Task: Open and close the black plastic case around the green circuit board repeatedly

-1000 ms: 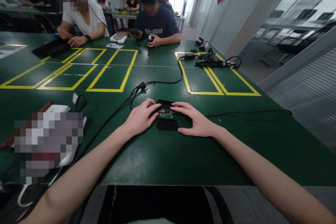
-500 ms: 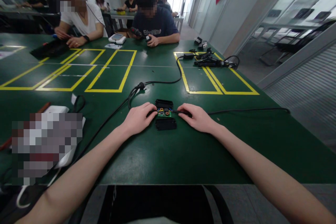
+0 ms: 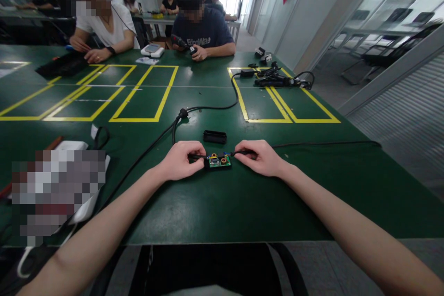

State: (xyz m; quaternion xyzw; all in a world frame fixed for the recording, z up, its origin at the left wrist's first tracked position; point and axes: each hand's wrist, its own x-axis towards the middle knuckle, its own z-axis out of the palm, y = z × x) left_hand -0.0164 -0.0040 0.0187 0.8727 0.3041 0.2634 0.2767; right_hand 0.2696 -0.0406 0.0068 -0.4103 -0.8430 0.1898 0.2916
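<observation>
A small green circuit board (image 3: pixel 215 162) with copper coils sits over the nearer black case half, which it mostly covers; I cannot tell whether it is fully inside. Pinched in my left hand (image 3: pixel 182 159) is the black cable at the board's left end. My right hand (image 3: pixel 258 157) closes on the black cable (image 3: pixel 243 151) at the right end, where blue wires join the board. Just beyond the board lies the other black case half (image 3: pixel 215 136), its hollow side up, touched by neither hand.
A plug (image 3: pixel 183 113) and its cable lie ahead on the green table (image 3: pixel 194 208). Several black adapters and cables (image 3: pixel 274 77) are heaped at the far right. A blurred-out item on a white object (image 3: pixel 85 210) is at left. Two people sit opposite, one holding a tool.
Both hands have brought the circuit board toward me, from between the two case halves to over the nearer half. The farther half stays on the table.
</observation>
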